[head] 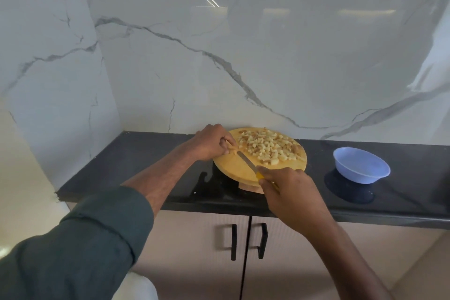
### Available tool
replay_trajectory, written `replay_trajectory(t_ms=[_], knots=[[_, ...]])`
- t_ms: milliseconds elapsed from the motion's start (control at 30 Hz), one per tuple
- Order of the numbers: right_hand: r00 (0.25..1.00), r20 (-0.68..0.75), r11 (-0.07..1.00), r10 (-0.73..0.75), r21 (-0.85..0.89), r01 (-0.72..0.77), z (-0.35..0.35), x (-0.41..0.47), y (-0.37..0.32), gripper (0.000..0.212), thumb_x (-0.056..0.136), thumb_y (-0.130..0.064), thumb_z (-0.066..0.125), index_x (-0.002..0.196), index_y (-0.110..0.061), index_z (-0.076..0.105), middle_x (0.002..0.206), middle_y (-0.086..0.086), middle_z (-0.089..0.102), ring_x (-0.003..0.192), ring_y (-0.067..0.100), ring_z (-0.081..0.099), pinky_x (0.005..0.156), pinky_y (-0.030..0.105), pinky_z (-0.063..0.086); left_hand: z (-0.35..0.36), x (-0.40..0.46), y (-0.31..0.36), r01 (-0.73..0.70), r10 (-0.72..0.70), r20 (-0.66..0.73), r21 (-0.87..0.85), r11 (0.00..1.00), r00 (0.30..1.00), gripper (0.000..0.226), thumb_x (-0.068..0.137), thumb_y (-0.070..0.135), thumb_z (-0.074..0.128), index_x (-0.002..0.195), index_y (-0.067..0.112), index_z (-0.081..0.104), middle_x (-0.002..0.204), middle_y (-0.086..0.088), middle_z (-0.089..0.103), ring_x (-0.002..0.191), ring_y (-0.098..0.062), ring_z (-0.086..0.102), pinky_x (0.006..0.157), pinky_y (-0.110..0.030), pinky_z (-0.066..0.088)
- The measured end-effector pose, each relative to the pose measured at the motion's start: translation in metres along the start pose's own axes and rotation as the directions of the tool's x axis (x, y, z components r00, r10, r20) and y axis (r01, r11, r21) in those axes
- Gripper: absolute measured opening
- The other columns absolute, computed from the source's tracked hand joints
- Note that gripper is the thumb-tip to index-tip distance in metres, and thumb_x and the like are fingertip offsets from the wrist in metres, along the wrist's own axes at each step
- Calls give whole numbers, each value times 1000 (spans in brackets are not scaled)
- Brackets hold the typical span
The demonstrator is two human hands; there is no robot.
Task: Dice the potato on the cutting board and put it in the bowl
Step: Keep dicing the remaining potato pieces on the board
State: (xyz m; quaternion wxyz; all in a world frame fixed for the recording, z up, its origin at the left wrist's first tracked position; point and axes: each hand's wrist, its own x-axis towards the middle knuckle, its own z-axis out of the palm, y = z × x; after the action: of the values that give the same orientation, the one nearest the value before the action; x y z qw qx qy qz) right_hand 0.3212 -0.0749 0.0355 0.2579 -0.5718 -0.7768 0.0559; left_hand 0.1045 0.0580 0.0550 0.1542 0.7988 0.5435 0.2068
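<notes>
A round wooden cutting board (233, 168) lies on the black counter, its handle over the front edge. Many diced potato pieces (267, 146) are heaped on its far half. My left hand (211, 143) pinches a small potato piece (233, 150) at the board's left edge. My right hand (289, 192) grips the yellow handle of a knife (247, 161); the blade points up-left and its tip touches the held piece. A light blue bowl (361, 165) stands to the right of the board with nothing visible inside.
The black counter (136, 161) ends at a marble wall behind and on the left. Below the front edge are beige cabinet doors with two black handles (248, 241). Counter surface shows between the board and bowl.
</notes>
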Motion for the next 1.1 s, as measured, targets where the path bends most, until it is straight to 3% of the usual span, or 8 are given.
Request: replay_trajectory(t_ms=[100,233,300,367,600,767,967,1100], knots=[[999,-31,999,36,21,-35,-2,2,5,39,104,-37,51,142,-34,57,93,-8,71,85,12,64,80,34,58,-7,0,-5,-10,12,47,-53,999,999,35,90,-6,62,116,14,74,62,10,60,81,-9,71,63,-8,40],[999,-20,999,39,-18,-40,3,5,-2,39,104,-35,49,143,-33,56,96,-3,70,88,17,64,81,39,58,-8,8,-5,-29,33,128,-36,999,991,41,85,2,76,120,22,73,76,1,71,80,-8,68,72,-8,39],[999,-17,999,40,-32,-40,6,8,-5,39,105,-35,47,142,-33,56,96,-2,70,88,19,64,80,40,58,-8,10,-5,-34,36,152,-16,999,988,38,85,6,77,118,25,74,78,11,69,78,0,62,72,-11,39],[999,-8,998,54,-43,-54,8,11,-6,39,105,-35,46,143,-33,55,97,-1,70,88,19,64,80,40,58,-8,11,-5,-36,34,148,11,999,988,31,86,10,78,114,23,77,83,21,65,80,3,59,72,-14,40],[999,2,996,43,-75,-43,10,15,-6,40,105,-36,44,143,-33,54,102,-2,70,92,19,64,82,40,58,2,10,0,7,-6,20,-23,1000,1000,22,82,14,82,104,17,79,91,10,71,85,-3,63,77,-19,47],[999,21,995,42,-92,-40,7,19,-7,39,105,-35,44,143,-33,55,105,-1,70,92,19,65,83,39,58,-4,8,-8,18,-23,-59,-83,996,998,33,73,17,90,103,17,77,74,4,70,68,-3,65,69,-19,48],[999,50,992,19,-122,-13,9,23,-12,39,106,-34,42,142,-28,55,107,0,69,94,21,64,84,40,57,-9,11,-20,11,-10,80,-22,1000,997,39,82,16,83,119,19,73,92,11,66,78,0,57,72,-17,42],[998,62,993,15,-122,-8,13,27,-14,39,106,-33,42,142,-27,55,103,1,68,91,21,63,83,40,56,-5,12,-21,19,-16,57,-49,999,998,37,81,22,84,117,18,75,92,14,65,86,-1,59,69,-14,39]])
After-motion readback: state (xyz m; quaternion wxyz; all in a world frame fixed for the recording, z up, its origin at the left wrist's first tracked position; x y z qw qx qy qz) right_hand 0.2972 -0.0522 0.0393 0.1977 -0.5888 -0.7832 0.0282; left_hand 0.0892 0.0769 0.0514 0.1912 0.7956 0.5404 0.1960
